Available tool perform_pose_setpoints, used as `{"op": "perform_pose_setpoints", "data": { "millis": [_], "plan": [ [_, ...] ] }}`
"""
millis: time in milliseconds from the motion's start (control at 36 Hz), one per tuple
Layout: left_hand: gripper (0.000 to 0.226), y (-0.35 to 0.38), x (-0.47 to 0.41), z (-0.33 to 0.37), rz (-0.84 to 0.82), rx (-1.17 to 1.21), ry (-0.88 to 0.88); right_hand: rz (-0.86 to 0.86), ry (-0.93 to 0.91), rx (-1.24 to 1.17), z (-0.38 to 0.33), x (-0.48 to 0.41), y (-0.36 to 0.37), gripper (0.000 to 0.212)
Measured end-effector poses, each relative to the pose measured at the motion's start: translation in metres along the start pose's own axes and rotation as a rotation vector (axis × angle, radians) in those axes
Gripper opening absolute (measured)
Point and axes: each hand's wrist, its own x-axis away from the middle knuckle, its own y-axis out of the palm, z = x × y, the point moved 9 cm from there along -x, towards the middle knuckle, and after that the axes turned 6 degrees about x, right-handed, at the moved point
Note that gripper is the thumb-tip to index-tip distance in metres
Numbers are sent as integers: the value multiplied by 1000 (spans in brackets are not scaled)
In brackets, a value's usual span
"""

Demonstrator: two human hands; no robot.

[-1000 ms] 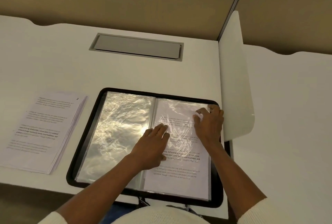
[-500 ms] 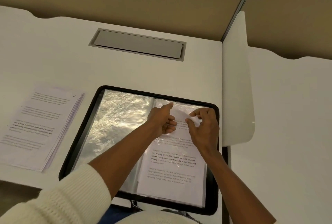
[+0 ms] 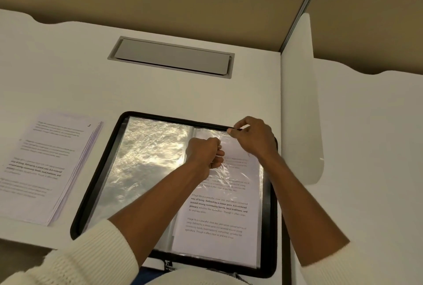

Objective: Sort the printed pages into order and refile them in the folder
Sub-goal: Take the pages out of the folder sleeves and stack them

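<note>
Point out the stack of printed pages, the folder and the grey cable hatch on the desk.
stack of printed pages (image 3: 45, 165), head view, middle of the top sheet.
folder (image 3: 270, 216), head view, black right rim.
grey cable hatch (image 3: 171, 55), head view, centre of its lid.

I'm looking at a black zip-edged display folder (image 3: 269, 227) lying open and flat on the white table (image 3: 68, 74), its near edge reaching the table's front. Its left clear plastic sleeve (image 3: 146, 165) is lying crinkled and catching glare. A white printed page (image 3: 217, 216) is sitting face up inside the right-hand sleeve (image 3: 231, 170), which is wrinkling near its top, where the right hand (image 3: 254, 140) is pinching the edge and the left hand (image 3: 203, 154) is gripping the film. A stack of printed white pages (image 3: 45, 168) is lying face up just left of the folder, not touching it.
</note>
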Motion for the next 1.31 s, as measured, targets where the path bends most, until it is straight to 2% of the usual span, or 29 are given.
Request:
{"op": "perform_pose_setpoints", "data": {
  "millis": [83,222,333,417,500,556,611,722,861,1000,1111,1222,1306],
  "plan": [
    [17,0,2,1,3,35,15,-181,10,240,-10,-27,11,26],
    [17,-3,1,2,-29,74,37,-513,99,466,-9,-53,42,52],
    [38,-11,-5,2,-38,63,102,-633,99,680,-5,-60,52,57],
    [45,-27,-7,9,64,-200,340,-657,115,764,0,-64,55,65],
    [33,-38,5,18,196,-620,704,-660,114,770,0,-63,54,65],
    [25,-38,12,15,181,-773,903,-652,114,761,1,-64,53,60],
    [34,-36,14,4,111,-870,1006,-647,128,746,4,-65,52,56],
    [69,-33,18,-21,-34,-1062,1034,-462,81,739,3,-80,38,53],
    [97,-29,19,-45,-128,-1234,985,-354,66,664,-1,-103,19,69],
    [104,-27,24,-48,-138,-1297,1002,-165,31,545,-15,-129,-18,65],
    [105,-27,26,-49,-151,-1332,1018,-17,-19,443,-38,-131,-54,47],
    [105,-27,26,-51,-157,-1348,1007,149,-62,352,-60,-130,-88,19],
    [105,-26,26,-53,-153,-1358,1002,261,-102,300,-77,-123,-108,15]
  ]
}}
